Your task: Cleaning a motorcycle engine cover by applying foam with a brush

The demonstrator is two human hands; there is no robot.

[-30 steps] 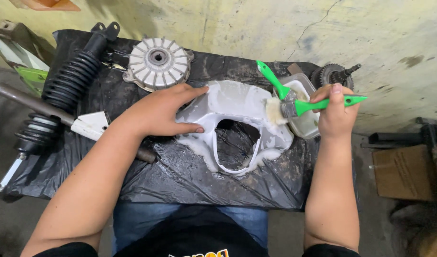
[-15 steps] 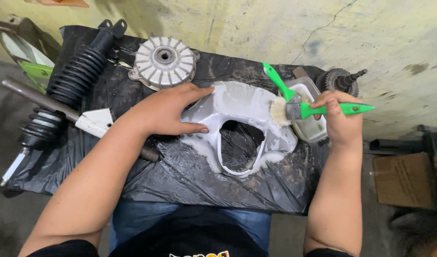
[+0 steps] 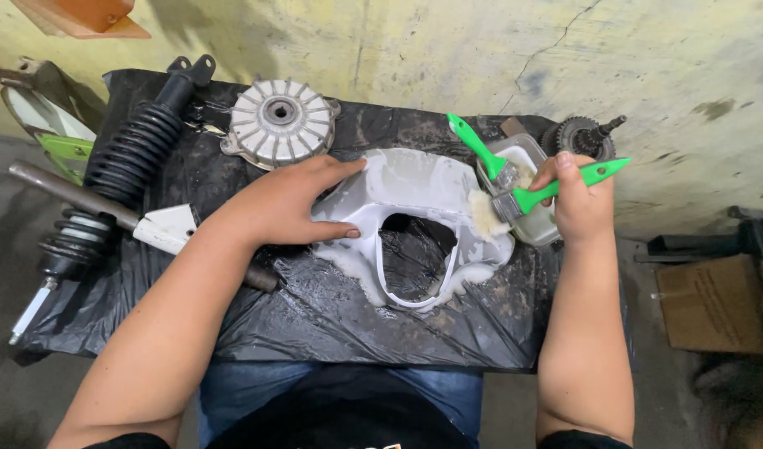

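We press our left hand (image 3: 286, 204) flat, fingers spread, on the white plastic cover with the open cut-out (image 3: 415, 220), which lies soapy in the middle of the bench draped in black plastic sheet (image 3: 315, 316). Our right hand (image 3: 581, 204) is clenched round the green-handled paintbrush (image 3: 539, 193) — its foamy bristles touch the cover's right edge. A second green brush (image 3: 479, 150) rests in the small clear tub (image 3: 531, 212) just beside. At the left lie a black coil shock absorber (image 3: 124, 170) and a ribbed grey metal hub (image 3: 280, 123).

green-handled brush (image 3: 538, 193), white cover (image 3: 415, 187), black sheet (image 3: 315, 308).
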